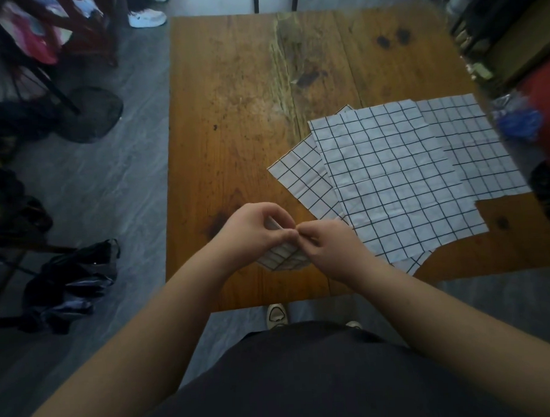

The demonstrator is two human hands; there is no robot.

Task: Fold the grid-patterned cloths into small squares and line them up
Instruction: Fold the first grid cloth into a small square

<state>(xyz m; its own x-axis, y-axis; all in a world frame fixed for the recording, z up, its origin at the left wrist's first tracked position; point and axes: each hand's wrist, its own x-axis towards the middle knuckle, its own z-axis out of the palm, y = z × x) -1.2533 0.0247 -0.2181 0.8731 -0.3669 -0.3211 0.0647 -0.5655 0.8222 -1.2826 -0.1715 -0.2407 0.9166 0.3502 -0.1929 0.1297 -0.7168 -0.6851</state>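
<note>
A small folded grid-patterned cloth [283, 257] is held just above the near part of the wooden table [238, 115]. My left hand [258, 225] pinches its upper edge, and my right hand [333, 246] pinches the same edge from the right, fingertips of both hands meeting. Much of the folded cloth is hidden under the hands. To the right, several unfolded white cloths with black grid lines [392, 178] lie flat in an overlapping, fanned pile, reaching the table's right edge.
The table's left and far parts are bare stained wood. A dark bag [72, 280] lies on the grey floor at left, beside a black round stand [90, 112]. Another person's white shoes [147, 17] show at the top. Blue and red clutter [522, 122] sits off the right edge.
</note>
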